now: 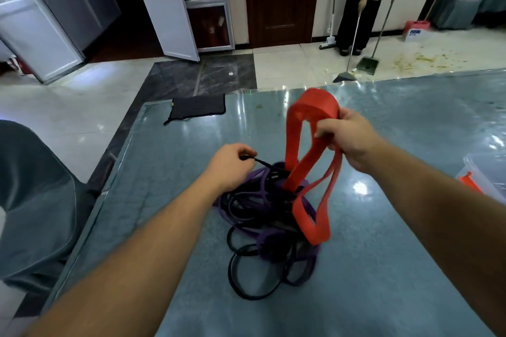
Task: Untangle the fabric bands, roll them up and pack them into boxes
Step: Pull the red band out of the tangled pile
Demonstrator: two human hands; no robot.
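Note:
A tangle of black bands (pixel 246 276) and purple bands (pixel 273 247) lies in the middle of the blue-grey table (pixel 383 268). A wide red band (pixel 312 107) rises out of the pile, its loops hanging down to the heap. My right hand (pixel 345 134) grips the red band near its top and holds it up above the table. My left hand (pixel 230 167) pinches a thin black band (pixel 262 163) that runs taut into the tangle.
A clear plastic box (pixel 484 172) with a red piece in it stands at the table's right edge. A dark cloth pouch (pixel 197 107) lies at the far left corner. A grey chair (pixel 35 200) is on my left. A person sweeps the floor beyond the table.

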